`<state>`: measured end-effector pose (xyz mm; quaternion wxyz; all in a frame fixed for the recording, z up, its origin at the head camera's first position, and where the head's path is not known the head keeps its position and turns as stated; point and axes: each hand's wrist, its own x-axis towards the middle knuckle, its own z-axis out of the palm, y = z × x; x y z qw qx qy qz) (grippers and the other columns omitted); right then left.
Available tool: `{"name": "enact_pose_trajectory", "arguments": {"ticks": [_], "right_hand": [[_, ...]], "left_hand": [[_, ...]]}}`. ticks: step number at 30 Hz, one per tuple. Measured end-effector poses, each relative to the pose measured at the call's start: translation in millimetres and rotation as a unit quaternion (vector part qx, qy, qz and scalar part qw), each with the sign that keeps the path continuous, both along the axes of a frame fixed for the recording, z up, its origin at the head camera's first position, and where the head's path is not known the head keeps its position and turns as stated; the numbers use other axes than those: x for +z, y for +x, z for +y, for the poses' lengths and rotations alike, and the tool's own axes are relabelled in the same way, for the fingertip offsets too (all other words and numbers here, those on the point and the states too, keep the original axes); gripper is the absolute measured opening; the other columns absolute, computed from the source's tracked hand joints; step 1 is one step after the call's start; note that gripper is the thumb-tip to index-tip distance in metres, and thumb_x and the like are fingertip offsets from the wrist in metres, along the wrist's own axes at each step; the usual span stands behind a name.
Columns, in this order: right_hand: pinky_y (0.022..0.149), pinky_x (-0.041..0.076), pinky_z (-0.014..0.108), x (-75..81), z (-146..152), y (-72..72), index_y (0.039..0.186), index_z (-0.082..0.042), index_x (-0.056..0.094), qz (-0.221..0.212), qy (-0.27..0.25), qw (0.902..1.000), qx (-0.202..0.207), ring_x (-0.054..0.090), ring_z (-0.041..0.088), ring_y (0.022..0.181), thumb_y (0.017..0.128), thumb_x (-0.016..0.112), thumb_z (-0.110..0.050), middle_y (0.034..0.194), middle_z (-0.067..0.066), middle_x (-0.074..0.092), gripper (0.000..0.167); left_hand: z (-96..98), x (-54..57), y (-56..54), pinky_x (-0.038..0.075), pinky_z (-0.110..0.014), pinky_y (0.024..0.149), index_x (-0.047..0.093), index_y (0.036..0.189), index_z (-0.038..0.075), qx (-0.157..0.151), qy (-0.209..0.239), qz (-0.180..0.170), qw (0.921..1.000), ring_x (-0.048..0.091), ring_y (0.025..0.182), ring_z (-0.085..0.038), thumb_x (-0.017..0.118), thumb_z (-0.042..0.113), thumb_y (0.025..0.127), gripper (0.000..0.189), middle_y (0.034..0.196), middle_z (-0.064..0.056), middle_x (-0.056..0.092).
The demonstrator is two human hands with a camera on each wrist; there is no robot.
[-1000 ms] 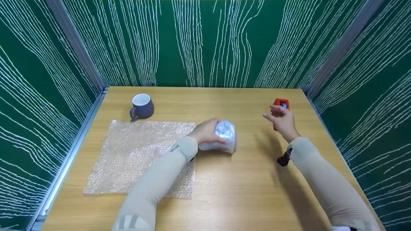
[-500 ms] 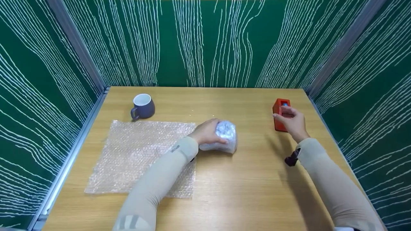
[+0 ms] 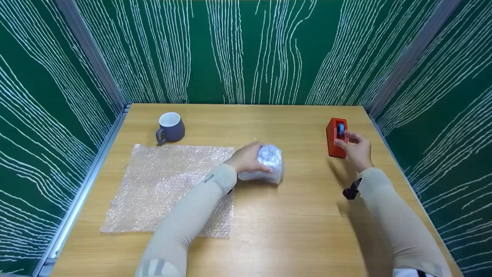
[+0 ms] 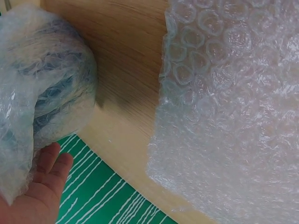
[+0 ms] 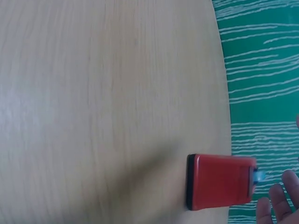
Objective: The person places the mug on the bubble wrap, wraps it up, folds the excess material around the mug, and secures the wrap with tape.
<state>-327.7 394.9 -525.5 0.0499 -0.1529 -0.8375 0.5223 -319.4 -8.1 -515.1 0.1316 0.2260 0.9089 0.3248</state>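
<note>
My left hand (image 3: 248, 158) grips a bundle of bubble wrap (image 3: 270, 163) near the middle of the table. Layers of clear wrap cover something dark inside, as the left wrist view shows of the bundle (image 4: 60, 88); its kind is hidden. Over at the right, my right hand (image 3: 358, 151) is beside a red tape dispenser (image 3: 332, 140) with a blue roll. The thumb and fingers lie apart and relaxed at the roll's side. In the right wrist view, the fingertips (image 5: 276, 193) are close to the dispenser (image 5: 222, 182); whether they touch it is unclear.
A flat sheet of bubble wrap (image 3: 153, 184) lies on the left of the wooden table (image 3: 284, 231), partly under the left forearm. Behind it stands a dark blue-grey mug (image 3: 173, 130), handle to the left. Green panels with white lines (image 3: 269, 50) enclose the table.
My right hand has moved right and slightly towards me, from in front of the tape dispenser to its right side, uncovering more of it. The left hand and bundle stay put.
</note>
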Motion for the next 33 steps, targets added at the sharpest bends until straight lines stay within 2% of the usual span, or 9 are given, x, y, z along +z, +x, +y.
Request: {"name": "enact_pose_trajectory", "arguments": {"ticks": [4,9,12,19,23,29,33], "right_hand": [[0.126,0.040,0.042,-4.6,4,-3.5,0.161,-0.014,0.052,-0.018,-0.012,0.9997,-0.011,0.038,0.029,0.148,0.100,0.079,-0.040,0.165,0.014,0.048,0.071],[0.127,0.035,0.041,-5.4,5,-4.7,0.162,-0.023,0.052,-0.047,-0.086,0.9943,-0.040,0.033,0.024,0.145,0.098,0.080,-0.038,0.164,0.007,0.041,0.071],[0.125,0.036,0.038,-5.2,4,-3.9,0.161,-0.026,0.053,-0.058,-0.112,0.9906,-0.053,0.033,0.022,0.142,0.099,0.080,-0.036,0.162,0.005,0.040,0.069],[0.113,0.046,0.030,-21.8,18,-16.4,0.160,-0.021,0.055,-0.072,-0.078,0.9932,-0.048,0.043,0.019,0.133,0.105,0.073,-0.038,0.147,0.001,0.050,0.060],[0.111,0.049,0.030,-28.2,25,-23.7,0.159,-0.021,0.055,-0.076,-0.083,0.9925,-0.046,0.046,0.020,0.131,0.107,0.070,-0.039,0.141,-0.001,0.052,0.057],[0.108,0.051,0.026,-31.2,28,-26.7,0.161,-0.016,0.052,-0.078,-0.062,0.9943,-0.039,0.051,0.020,0.128,0.110,0.065,-0.040,0.144,0.005,0.053,0.058],[0.117,0.050,0.031,-31.5,26,-27.3,0.164,-0.011,0.048,-0.088,-0.048,0.9943,-0.034,0.052,0.022,0.133,0.112,0.058,-0.039,0.154,0.011,0.050,0.060]], "left_hand": [[-0.9,0.1,-0.8,0.044,-0.041,0.127,0.048,0.161,0.012,-0.005,0.000,0.004,1.0000,0.059,0.144,-0.028,0.096,0.050,0.080,0.101,0.156,-0.008,0.061],[-0.8,-0.4,-0.9,0.045,-0.041,0.126,0.048,0.160,0.012,0.000,0.004,-0.002,1.0000,0.060,0.142,-0.027,0.096,0.049,0.079,0.101,0.153,-0.008,0.062],[-0.2,-1.4,-0.6,0.046,-0.042,0.125,0.048,0.160,0.013,0.002,0.006,-0.006,1.0000,0.061,0.140,-0.026,0.096,0.048,0.079,0.101,0.152,-0.007,0.063],[0.0,-2.6,0.1,0.047,-0.042,0.124,0.048,0.160,0.014,0.006,0.009,-0.014,0.9998,0.062,0.137,-0.025,0.097,0.047,0.078,0.101,0.150,-0.006,0.063],[0.1,-1.0,-0.6,0.046,-0.043,0.125,0.047,0.161,0.015,0.006,0.013,-0.018,0.9997,0.061,0.138,-0.025,0.097,0.046,0.078,0.102,0.151,-0.006,0.062],[0.2,0.7,-2.9,0.045,-0.042,0.126,0.048,0.160,0.013,-0.002,0.007,-0.011,0.9999,0.060,0.140,-0.026,0.097,0.046,0.080,0.100,0.152,-0.007,0.062],[-0.1,1.4,-3.5,0.045,-0.041,0.126,0.049,0.158,0.011,-0.011,-0.003,-0.001,0.9999,0.060,0.141,-0.028,0.096,0.048,0.080,0.098,0.151,-0.009,0.063]]}}
